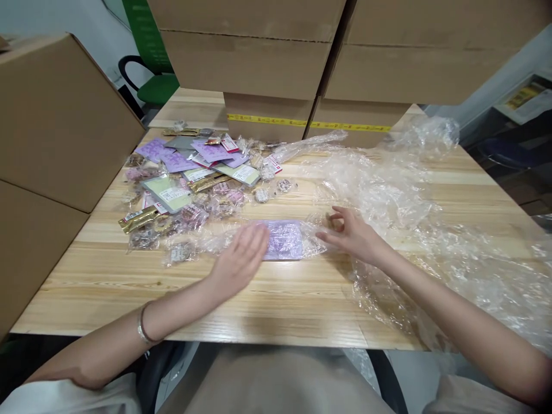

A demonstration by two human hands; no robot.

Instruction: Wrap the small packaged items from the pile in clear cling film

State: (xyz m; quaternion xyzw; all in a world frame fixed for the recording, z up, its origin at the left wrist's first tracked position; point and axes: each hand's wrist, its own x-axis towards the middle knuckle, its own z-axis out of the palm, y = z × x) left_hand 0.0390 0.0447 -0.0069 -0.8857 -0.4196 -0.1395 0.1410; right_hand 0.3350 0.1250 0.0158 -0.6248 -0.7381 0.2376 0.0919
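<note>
Packet (284, 240) check: lay lengthwise left-to-right, partly under flat left hand (244, 250) (so nearer that one), just left of loosely spread right hand (351, 233).

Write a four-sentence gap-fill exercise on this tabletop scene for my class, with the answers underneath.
1. The person's ____ hand is on the purple packet.
2. Most of the loose clear plastic lies toward the person's ____.
3. The tape across the cardboard boxes is ____.
4. The chair seat beyond the table is ____.

Missing words: left; right; yellow; green.
</note>
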